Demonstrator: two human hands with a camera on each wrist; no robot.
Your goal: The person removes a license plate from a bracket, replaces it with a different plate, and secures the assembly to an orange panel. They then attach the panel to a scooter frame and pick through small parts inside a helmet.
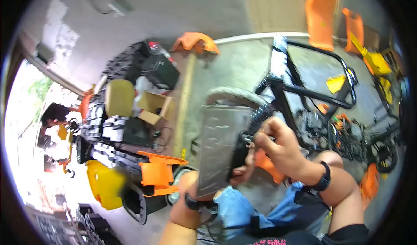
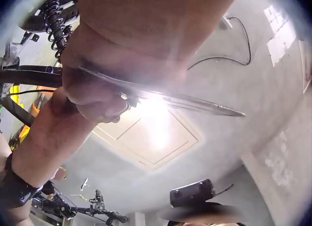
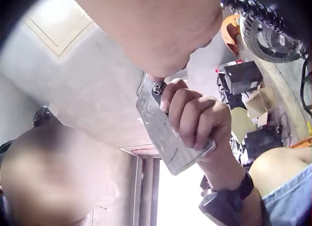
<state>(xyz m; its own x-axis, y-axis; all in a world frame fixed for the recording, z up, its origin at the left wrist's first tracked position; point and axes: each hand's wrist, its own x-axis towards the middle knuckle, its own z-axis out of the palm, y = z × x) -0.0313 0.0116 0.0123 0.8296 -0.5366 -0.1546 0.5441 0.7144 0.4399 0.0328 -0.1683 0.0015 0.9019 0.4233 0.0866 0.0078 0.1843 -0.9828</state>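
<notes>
A flat grey plate (image 1: 223, 147) with raised shapes stands tilted in front of the body, a dark part along its right edge. My left hand (image 1: 189, 186) grips the plate; in the right wrist view the curled fingers of the left hand (image 3: 195, 114) wrap over the plate (image 3: 163, 133). With fingers bent, my right hand (image 1: 280, 149) pinches a small metal fitting (image 1: 248, 138) at the plate's edge. The left wrist view shows the plate (image 2: 200, 103) nearly edge-on; hands cover part of it.
A black frame (image 1: 312, 93) with a coil spring and engine parts lies to the right. Large tires, an open cardboard box (image 1: 152, 106), a yellow panel (image 1: 104, 184) and an orange panel (image 1: 157, 175) are on the left. More orange panels (image 1: 320, 17) lean at the back wall.
</notes>
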